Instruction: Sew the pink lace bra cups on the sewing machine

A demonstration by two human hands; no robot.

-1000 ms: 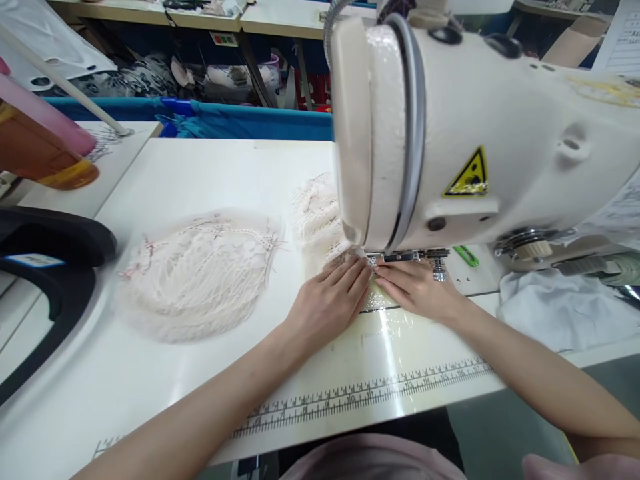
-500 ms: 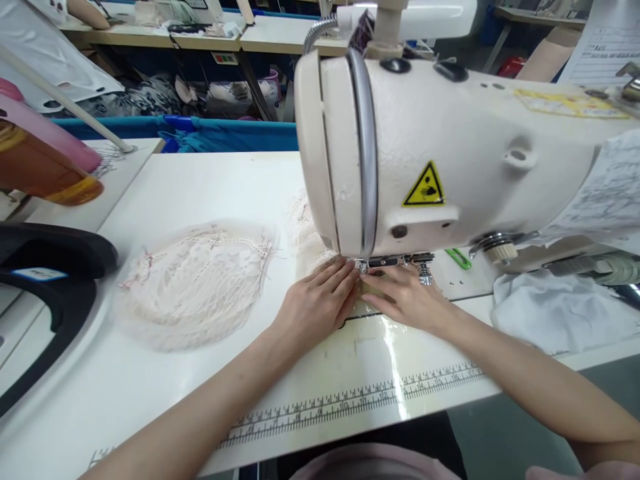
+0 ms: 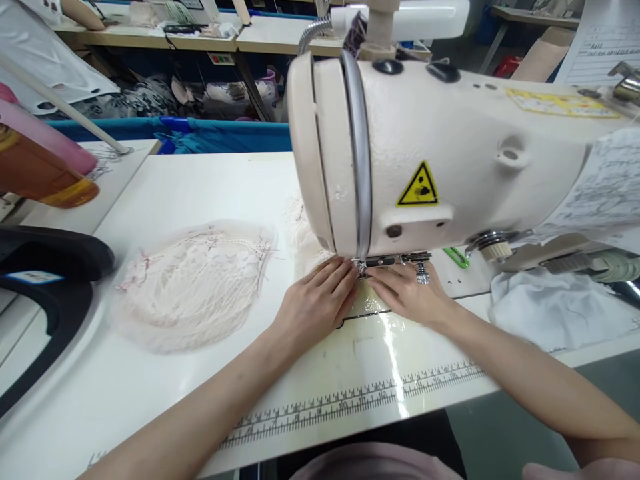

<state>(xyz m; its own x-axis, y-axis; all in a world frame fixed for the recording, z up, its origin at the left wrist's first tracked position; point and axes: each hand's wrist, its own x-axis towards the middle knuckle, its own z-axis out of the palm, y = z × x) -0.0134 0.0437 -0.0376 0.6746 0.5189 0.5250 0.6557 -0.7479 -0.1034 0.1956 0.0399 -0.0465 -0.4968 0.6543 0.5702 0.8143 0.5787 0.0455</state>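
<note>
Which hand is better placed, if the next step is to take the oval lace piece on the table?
Probably the left hand: it is nearer to the oval lace piece. The right hand is farther off, beyond the left one, and partly hidden by the sewing machine.

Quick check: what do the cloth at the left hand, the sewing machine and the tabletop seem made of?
Cloth: thin, pale textile, probably lace, from its patterned texture; fiber unclear.
Sewing machine: likely painted metal, glossy cream, by its highlights.
Tabletop: smooth, glossy white, possibly laminate, judging by bright glare.
</note>
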